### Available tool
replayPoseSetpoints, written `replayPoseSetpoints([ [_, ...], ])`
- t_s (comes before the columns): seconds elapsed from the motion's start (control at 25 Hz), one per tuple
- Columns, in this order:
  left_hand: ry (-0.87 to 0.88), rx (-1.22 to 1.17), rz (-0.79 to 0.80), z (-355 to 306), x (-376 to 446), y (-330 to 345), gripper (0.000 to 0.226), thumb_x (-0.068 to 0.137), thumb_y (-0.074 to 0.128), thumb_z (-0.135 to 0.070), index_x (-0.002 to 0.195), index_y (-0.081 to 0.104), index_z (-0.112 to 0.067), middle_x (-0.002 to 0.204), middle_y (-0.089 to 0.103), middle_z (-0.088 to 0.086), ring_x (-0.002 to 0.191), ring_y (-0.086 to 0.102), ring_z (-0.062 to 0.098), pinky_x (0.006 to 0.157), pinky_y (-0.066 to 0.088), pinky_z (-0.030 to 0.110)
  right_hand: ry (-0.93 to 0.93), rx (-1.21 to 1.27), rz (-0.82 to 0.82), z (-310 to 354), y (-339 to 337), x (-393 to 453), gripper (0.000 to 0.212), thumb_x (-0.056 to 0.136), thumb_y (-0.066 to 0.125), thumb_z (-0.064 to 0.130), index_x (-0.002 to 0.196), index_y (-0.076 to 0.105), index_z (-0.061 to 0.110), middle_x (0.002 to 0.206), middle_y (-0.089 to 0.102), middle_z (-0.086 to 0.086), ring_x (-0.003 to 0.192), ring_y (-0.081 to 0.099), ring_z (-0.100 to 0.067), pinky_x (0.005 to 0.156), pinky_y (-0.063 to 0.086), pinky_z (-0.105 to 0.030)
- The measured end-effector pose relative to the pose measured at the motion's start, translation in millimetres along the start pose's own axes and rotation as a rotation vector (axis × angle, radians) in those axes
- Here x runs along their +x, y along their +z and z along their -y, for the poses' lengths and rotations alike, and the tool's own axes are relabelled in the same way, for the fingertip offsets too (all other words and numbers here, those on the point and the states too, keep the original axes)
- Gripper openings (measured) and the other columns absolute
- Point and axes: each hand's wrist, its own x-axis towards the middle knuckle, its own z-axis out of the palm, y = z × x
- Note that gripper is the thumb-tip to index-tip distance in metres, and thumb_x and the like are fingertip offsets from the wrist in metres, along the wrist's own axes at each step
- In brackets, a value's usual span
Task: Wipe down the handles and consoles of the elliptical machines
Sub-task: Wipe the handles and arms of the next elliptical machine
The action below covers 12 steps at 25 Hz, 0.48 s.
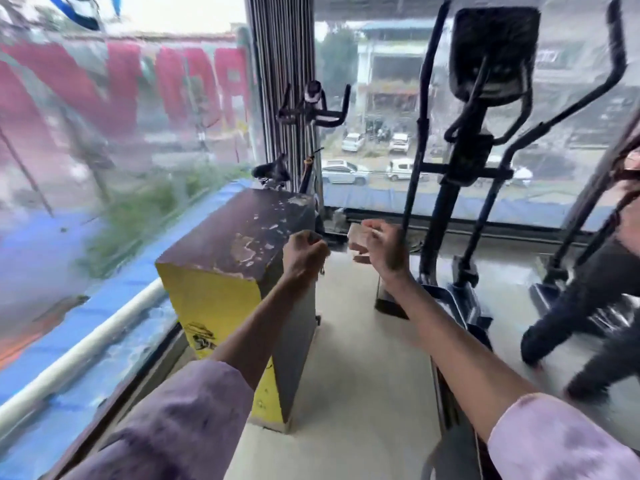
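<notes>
A black elliptical machine stands ahead on the right, its dark console high up and long curved handles on both sides. My right hand is raised just left of the near handle and holds a small pale folded cloth. My left hand is raised beside it with its fingers curled; whether it pinches anything is too blurred to tell. The two hands are a short gap apart. Both hands are clear of the machine.
A worn wooden box with a yellow front stands left of my hands by the window. A stationary bike stands at the far corner. Another person in dark clothes is on a second machine at the right edge.
</notes>
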Motion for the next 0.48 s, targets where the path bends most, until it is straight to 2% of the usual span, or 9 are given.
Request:
replayPoseSetpoints([
  [0.08, 0.023, -0.024, 0.052, 1, 66, 28, 0.018, 0.068, 0.059, -0.018, 0.06, 0.065, -0.003, 0.042, 0.053, -0.006, 0.037, 0.044, 0.008, 0.042, 0.032, 0.019, -0.078, -0.071, -0.073, -1, -3, 64, 0.016, 0.095, 0.054, 0.005, 0.105, 0.066, 0.01, 0.094, 0.067, -0.011, 0.068, 0.072, -0.035, 0.056, 0.06, -0.047],
  [0.16, 0.029, -0.041, 0.091, -3, 123, 52, 0.023, 0.059, 0.053, -0.025, 0.059, 0.065, -0.005, 0.047, 0.058, -0.003, 0.045, 0.05, 0.015, 0.049, 0.04, 0.024, -0.107, -0.127, -0.159, 3, -9, 116, 0.024, 0.096, 0.05, -0.001, 0.113, 0.065, 0.004, 0.101, 0.066, -0.011, 0.073, 0.073, -0.034, 0.059, 0.061, -0.049],
  [0.24, 0.036, -0.077, 0.13, -13, 189, 80, 0.022, 0.059, 0.055, -0.023, 0.06, 0.061, -0.002, 0.049, 0.053, 0.0, 0.048, 0.046, 0.015, 0.048, 0.045, 0.028, -0.058, -0.12, -0.194, 9, -13, 175, 0.031, 0.096, 0.043, -0.006, 0.118, 0.063, 0.002, 0.102, 0.068, -0.014, 0.071, 0.074, -0.028, 0.057, 0.062, -0.04],
  [0.36, 0.081, -0.134, 0.216, -42, 272, 126, 0.01, 0.071, 0.06, -0.004, 0.067, 0.067, 0.001, 0.053, 0.053, 0.005, 0.047, 0.046, 0.015, 0.041, 0.037, 0.019, -0.047, -0.129, -0.29, 17, -30, 258, 0.034, 0.095, 0.04, -0.008, 0.118, 0.063, 0.002, 0.097, 0.067, -0.013, 0.071, 0.074, -0.024, 0.054, 0.061, -0.032],
  [0.48, 0.137, -0.164, 0.244, -64, 344, 166, 0.014, 0.069, 0.059, -0.015, 0.069, 0.071, -0.008, 0.058, 0.06, 0.006, 0.053, 0.051, 0.014, 0.053, 0.04, 0.025, -0.115, -0.147, -0.348, 23, -49, 334, 0.033, 0.095, 0.039, -0.008, 0.119, 0.061, -0.001, 0.106, 0.064, -0.018, 0.081, 0.073, -0.03, 0.055, 0.06, -0.03],
])
